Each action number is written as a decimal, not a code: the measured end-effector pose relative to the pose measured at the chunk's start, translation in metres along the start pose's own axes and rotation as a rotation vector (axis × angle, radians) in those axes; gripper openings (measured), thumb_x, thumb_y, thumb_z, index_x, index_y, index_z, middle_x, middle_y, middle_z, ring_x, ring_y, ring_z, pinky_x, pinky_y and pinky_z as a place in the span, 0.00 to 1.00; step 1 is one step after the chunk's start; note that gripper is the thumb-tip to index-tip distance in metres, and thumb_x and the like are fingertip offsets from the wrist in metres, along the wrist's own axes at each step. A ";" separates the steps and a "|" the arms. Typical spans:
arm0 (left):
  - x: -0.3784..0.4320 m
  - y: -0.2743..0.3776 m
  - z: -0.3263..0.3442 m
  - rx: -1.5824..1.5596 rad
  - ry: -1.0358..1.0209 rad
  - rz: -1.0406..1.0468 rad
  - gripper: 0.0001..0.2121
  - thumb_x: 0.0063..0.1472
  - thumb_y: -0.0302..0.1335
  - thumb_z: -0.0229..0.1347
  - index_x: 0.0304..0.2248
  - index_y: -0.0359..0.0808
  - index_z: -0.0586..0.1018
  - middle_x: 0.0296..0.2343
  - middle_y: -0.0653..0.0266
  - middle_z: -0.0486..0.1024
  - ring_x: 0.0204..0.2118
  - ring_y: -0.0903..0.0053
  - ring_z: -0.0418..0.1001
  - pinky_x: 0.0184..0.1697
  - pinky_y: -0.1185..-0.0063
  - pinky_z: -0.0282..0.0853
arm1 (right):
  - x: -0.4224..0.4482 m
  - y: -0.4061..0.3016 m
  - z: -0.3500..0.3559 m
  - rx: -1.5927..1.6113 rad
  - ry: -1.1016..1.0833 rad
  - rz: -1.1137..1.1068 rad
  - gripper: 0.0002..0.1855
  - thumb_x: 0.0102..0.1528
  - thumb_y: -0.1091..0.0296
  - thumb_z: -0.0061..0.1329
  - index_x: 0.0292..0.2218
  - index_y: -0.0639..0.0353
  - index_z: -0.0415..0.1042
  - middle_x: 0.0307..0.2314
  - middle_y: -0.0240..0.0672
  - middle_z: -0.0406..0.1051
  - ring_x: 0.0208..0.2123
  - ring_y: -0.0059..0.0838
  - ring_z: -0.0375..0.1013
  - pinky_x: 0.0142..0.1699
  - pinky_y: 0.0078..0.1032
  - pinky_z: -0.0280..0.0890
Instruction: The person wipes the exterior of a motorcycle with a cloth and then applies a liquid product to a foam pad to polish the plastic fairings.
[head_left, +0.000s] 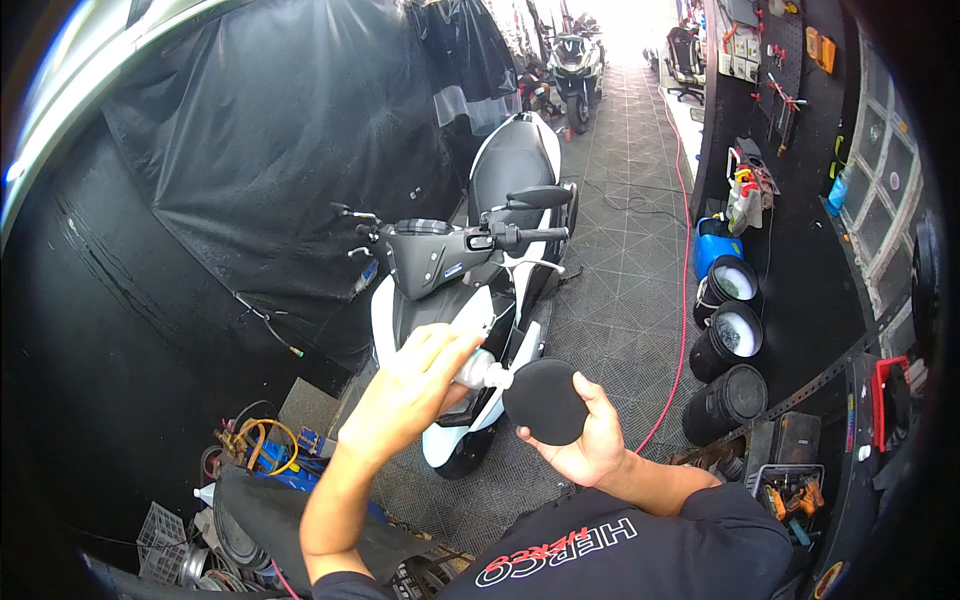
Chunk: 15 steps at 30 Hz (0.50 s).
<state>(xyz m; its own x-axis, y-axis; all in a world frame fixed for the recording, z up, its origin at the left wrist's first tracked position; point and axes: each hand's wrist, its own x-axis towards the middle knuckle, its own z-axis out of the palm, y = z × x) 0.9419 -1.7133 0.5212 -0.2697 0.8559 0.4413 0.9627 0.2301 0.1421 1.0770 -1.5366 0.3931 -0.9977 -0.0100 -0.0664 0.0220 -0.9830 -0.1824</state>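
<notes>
My left hand (420, 394) grips a white plastic bottle (478, 370), tipped so that its nozzle points right, at the left edge of a round black foam pad (546, 403). Whether the nozzle touches the pad I cannot tell. The pad is in my right hand (589, 442), thumb at its right rim and fingers under its lower edge, its flat face turned up. Beyond both hands stands a white and black scooter (442, 255), its handlebar (544, 235) and black seat (513, 161) in view. My left hand and the bottle cover part of its front.
Black buckets (726, 405), two with suds, and a blue container (716, 244) line the right wall. A red hose (685, 300) runs along the tiled floor. Black sheeting (300, 135) hangs at left. Farther back are another scooter (576, 64) and a crouching person (534, 90).
</notes>
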 end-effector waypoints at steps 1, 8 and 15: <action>0.005 0.001 -0.008 0.006 -0.001 -0.012 0.28 0.42 0.20 0.66 0.48 0.33 0.75 0.45 0.56 0.73 0.48 0.58 0.73 0.48 0.69 0.72 | -0.001 0.001 0.005 0.002 -0.002 0.013 0.25 0.65 0.46 0.38 0.52 0.55 0.70 0.49 0.38 0.72 0.49 0.38 0.71 0.49 0.39 0.68; 0.030 -0.003 -0.028 0.336 -0.024 0.361 0.21 0.48 0.26 0.59 0.45 0.42 0.78 0.44 0.61 0.74 0.50 0.63 0.72 0.49 0.69 0.73 | -0.007 -0.002 0.036 0.070 -0.120 0.102 0.27 0.57 0.53 0.46 0.54 0.55 0.68 0.52 0.43 0.69 0.53 0.44 0.69 0.55 0.47 0.64; 0.038 0.002 -0.038 0.385 -0.033 0.434 0.21 0.47 0.26 0.60 0.45 0.45 0.79 0.45 0.64 0.74 0.50 0.64 0.73 0.48 0.68 0.74 | -0.003 -0.002 0.037 0.184 -0.196 0.182 0.30 0.54 0.58 0.47 0.56 0.60 0.64 0.51 0.45 0.68 0.52 0.43 0.69 0.55 0.46 0.66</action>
<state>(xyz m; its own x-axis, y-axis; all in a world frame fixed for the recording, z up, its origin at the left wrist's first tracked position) 0.9325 -1.6981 0.5717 0.1466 0.9221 0.3581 0.9247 0.0009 -0.3808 1.0772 -1.5411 0.4305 -0.9721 -0.2061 0.1119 0.2070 -0.9783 -0.0035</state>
